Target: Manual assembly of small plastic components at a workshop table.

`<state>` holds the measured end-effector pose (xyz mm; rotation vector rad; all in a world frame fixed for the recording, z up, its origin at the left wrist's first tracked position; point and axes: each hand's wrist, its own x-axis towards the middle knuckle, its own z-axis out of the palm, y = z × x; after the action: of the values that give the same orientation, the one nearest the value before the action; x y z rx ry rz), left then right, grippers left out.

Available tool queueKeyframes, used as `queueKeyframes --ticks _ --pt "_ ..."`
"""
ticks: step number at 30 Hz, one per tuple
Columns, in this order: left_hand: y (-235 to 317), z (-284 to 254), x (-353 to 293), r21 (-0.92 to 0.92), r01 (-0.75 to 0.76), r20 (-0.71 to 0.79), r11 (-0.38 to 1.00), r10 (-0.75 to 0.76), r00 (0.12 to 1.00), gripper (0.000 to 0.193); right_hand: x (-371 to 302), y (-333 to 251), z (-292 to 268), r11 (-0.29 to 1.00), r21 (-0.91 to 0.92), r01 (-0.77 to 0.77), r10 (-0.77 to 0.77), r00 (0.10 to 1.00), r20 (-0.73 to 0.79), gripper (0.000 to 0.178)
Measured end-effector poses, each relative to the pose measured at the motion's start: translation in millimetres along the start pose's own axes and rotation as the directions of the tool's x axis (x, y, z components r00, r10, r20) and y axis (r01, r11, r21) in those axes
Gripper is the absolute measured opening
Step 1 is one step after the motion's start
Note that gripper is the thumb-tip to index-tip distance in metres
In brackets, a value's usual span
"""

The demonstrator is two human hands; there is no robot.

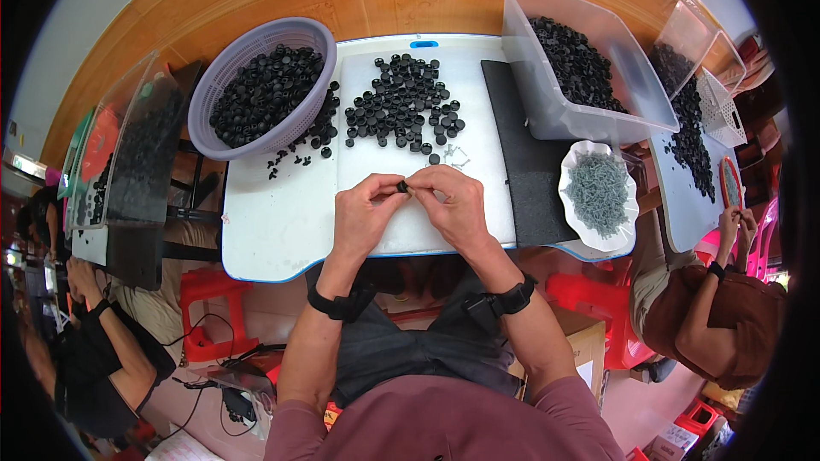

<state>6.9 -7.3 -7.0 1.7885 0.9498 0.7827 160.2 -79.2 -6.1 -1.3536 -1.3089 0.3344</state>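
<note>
Near the table's front edge, my left hand (363, 213) pinches a small black plastic part (402, 187) between thumb and fingertips. My right hand (454, 207) meets it from the other side, its thumb and forefinger pressed together at the part. Whatever sits between those right fingertips is too small to make out. Beyond the hands spreads a loose pile of round black caps (401, 102) on the white table (282, 230). A few pale screws (456, 156) lie just past my right hand.
A purple basket (199, 132) of black parts stands left, a translucent bin (589, 124) of them right. A black mat (530, 171) and a white scalloped bowl (628, 226) of screws lie to my right. People work at tables on both sides.
</note>
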Motion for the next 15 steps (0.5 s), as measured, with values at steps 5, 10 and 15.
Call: queueKeyframes --ticks 5,10,15 --pt "2.6 2.4 -1.3 0.063 -0.025 -0.03 0.998 0.027 0.999 0.026 -0.4 1.8 1.0 1.0 0.001 0.003 -0.003 1.0 -0.008 0.012" --pt "-3.4 2.2 0.9 0.025 -0.036 -0.047 0.999 0.037 0.998 0.025 -0.8 1.1 2.5 1.0 -0.026 0.014 -0.014 1.0 -0.003 0.012" --pt "5.3 -1.8 2.1 0.006 0.075 0.003 0.997 -0.075 0.997 0.027 -2.8 -1.1 3.6 0.99 -0.088 0.108 -0.108 0.994 0.006 0.013"
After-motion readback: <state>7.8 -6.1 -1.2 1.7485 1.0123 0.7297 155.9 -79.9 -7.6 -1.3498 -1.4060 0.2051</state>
